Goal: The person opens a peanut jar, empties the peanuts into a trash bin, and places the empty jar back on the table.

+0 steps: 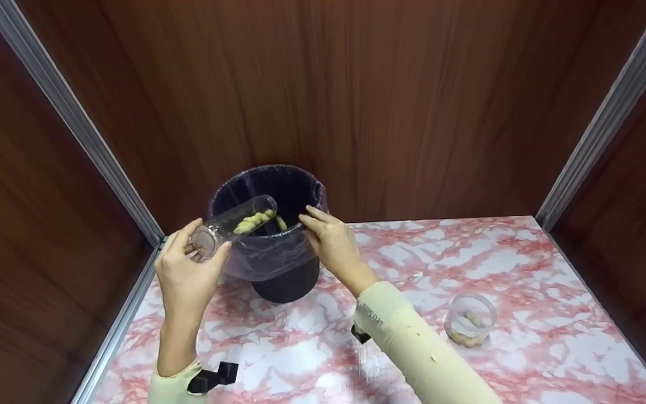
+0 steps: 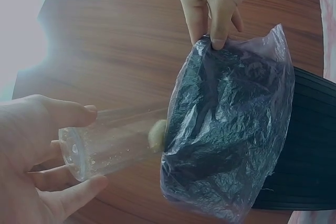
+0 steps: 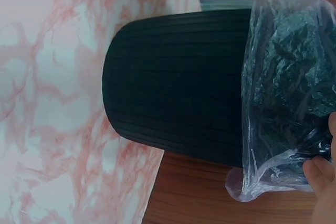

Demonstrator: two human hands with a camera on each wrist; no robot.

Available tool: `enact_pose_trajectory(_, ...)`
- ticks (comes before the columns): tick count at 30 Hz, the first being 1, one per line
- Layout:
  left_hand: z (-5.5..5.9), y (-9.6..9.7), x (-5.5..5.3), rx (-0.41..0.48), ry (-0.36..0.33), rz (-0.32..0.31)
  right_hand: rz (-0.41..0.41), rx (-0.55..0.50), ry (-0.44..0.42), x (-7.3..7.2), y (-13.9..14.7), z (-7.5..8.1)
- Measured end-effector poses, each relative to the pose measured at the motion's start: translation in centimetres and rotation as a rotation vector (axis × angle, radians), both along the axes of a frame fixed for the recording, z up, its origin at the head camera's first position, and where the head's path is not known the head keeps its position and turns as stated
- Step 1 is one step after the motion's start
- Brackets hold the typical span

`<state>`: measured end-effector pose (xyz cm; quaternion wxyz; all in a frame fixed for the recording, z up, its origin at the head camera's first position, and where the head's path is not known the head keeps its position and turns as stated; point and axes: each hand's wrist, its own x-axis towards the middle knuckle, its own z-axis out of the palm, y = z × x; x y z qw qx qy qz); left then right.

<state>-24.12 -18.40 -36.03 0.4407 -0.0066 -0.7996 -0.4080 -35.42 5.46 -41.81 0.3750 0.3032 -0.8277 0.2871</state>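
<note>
My left hand grips the closed end of a clear plastic cup, tilted with its mouth over the black trash bin. Several yellowish pieces that look like unshelled peanuts lie along the cup's lower side, and one shows just past its mouth. In the left wrist view, fine crumbs cling near the cup's base and one peanut shows near the bin. A thin purplish plastic bag lines the bin and folds over its rim. My right hand pinches the bag and rim on the right side.
A second clear cup stands upright at the right, with several similar pale peanuts in it. The tabletop is red-and-white marbled. Brown wood-look panels rise at the back and both sides, with metal strips at the corners.
</note>
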Motion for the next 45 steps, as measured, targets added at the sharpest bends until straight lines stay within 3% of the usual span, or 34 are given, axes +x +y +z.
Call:
enact_pose_trajectory(10,0.3,-0.1,0.1,0.003,0.001,-0.022,0.002,-0.009,0.002,0.0,0.1,0.2)
enact_pose_trajectory(18,0.8,-0.1,0.2,0.002,0.068,-0.052,-0.012,-0.001,0.014,0.1,0.1,0.2)
enact_pose_trajectory(28,1.3,0.3,0.5,-0.135,-0.008,-0.042,-0.013,-0.019,0.043,0.0,0.1,0.1)
enact_pose_trajectory(36,1.1,0.1,0.7,-0.113,-0.007,-0.038,-0.01,-0.016,0.045,0.0,0.0,0.0)
enact_pose_trajectory(45,1.9,0.6,1.0,-0.089,0.086,-0.07,-0.01,-0.019,0.057,0.0,0.0,-0.3)
